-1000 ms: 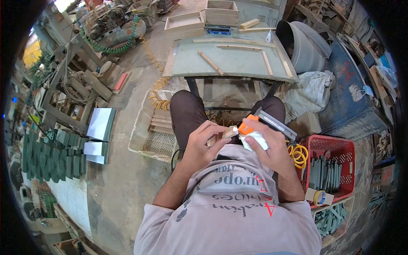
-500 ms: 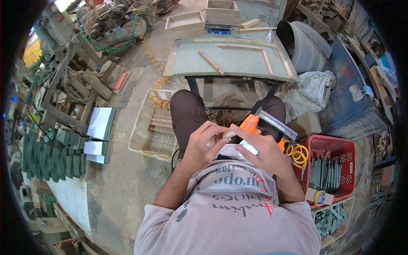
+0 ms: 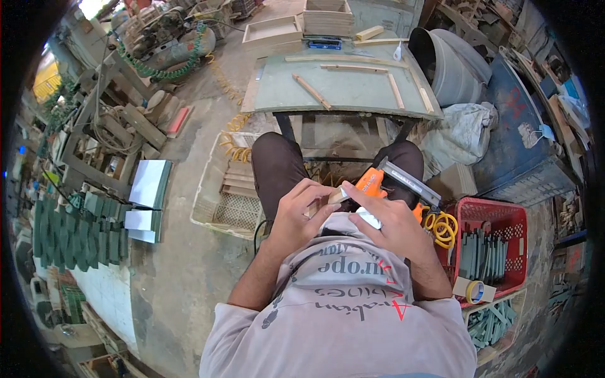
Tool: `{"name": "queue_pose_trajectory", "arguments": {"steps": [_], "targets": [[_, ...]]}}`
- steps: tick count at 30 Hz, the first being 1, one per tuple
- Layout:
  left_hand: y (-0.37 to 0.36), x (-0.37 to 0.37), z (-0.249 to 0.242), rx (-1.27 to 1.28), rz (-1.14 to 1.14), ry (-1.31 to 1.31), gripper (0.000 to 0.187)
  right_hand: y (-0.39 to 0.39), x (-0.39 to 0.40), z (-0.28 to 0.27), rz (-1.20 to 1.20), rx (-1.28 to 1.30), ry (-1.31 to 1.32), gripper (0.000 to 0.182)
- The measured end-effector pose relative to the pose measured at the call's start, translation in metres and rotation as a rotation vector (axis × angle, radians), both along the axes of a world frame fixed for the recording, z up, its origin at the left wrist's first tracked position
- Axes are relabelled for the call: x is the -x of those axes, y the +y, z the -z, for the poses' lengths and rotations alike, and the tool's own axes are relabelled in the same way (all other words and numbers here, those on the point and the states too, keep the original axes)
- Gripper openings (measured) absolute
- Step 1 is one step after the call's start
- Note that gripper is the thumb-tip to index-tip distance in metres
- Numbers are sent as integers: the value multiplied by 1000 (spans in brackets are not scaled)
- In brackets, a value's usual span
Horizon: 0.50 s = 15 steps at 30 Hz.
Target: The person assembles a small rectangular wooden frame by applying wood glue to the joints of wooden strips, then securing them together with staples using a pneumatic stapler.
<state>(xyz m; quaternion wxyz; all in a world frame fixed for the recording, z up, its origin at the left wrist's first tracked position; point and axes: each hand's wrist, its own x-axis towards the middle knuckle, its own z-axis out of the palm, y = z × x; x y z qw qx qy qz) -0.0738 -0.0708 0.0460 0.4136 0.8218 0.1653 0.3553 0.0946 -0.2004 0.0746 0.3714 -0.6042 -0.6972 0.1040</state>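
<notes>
Both of my hands meet in front of the shirt, above my lap. My left hand [image 3: 301, 211] is closed around a small piece of pale wood [image 3: 338, 196], mostly hidden by the fingers. My right hand [image 3: 394, 225] is bent around a white object [image 3: 368, 218], its kind hidden by the hand, with the index finger reaching to the wood's end. Just beyond the right hand, an orange nail gun [image 3: 370, 183] with a grey magazine rests across my right thigh.
A worktable [image 3: 277, 88] ahead bears wooden strips [image 3: 353, 68]. A cream crate [image 3: 203, 200] with wood pieces stands left, a red crate [image 3: 523, 246] of dark strips right. A yellow coiled hose [image 3: 444, 230] hangs by the nail gun. Green-edged stacks [image 3: 82, 230] stand far left.
The hands keep nearly the same pose and hold. Only a very slight shift of the view and fingers shows.
</notes>
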Motion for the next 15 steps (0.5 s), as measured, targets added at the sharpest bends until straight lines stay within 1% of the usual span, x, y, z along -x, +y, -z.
{"name": "queue_pose_trajectory", "arguments": {"steps": [3, 5, 6, 8, 9, 11, 12, 14, 15], "targets": [[2, 0, 5, 14, -5, -10, 24, -4, -3, -3, -11, 77, -51, 54], [3, 0, 7, 25, -1, -18, 24, -7, -5, -1, -117, -33, 95, 51], [3, 0, 7, 7, 5, -16, 24, -6, -3, -3, -113, -33, 96, 51], [3, -1, 5, -13, 15, -14, 25, -3, 1, -8, 16, 22, 152, 50], [2, -1, 3, 4, 17, -8, 25, -3, 0, -6, 16, 20, 150, 50], [3, -1, 1, 18, 10, -2, 25, -3, -2, 1, -76, 48, 110, 51], [4, 0, 2, 21, 4, 0, 25, -2, -2, 0, -81, 46, 109, 51], [4, 1, 3, 29, 4, 6, 25, -4, -2, -4, -191, -65, 192, 52], [4, 1, 4, 10, 3, 6, 25, -5, -2, -5, -185, -64, 194, 52]]}}
